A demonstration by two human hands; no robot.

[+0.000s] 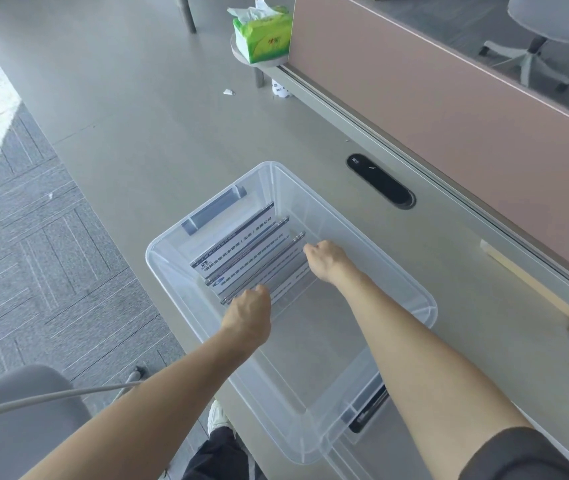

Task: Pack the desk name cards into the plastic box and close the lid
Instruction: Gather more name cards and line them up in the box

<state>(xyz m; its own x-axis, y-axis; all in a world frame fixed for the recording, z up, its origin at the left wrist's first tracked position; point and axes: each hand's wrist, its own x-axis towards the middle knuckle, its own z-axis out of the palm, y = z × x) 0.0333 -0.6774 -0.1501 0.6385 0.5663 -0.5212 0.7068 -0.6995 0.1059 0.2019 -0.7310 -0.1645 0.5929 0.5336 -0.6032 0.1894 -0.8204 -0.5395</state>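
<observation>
A clear plastic box (394, 271) stands open on the grey desk, lid off. Several desk name cards (241, 251) with printed text stand in a row at its far end, leaning together. Both hands reach down into the box. My left hand (246, 315) grips the near-left end of the nearest name card. My right hand (328, 259) holds the same card's right end. My fingers are curled under and mostly hidden. The near half of the box holds nothing.
A green tissue pack (264, 31) sits on a small round shelf at the back. A pink divider panel (449, 109) runs along the desk's right side, with a black cable slot (380, 180) beside it. A grey chair (16, 410) stands at lower left.
</observation>
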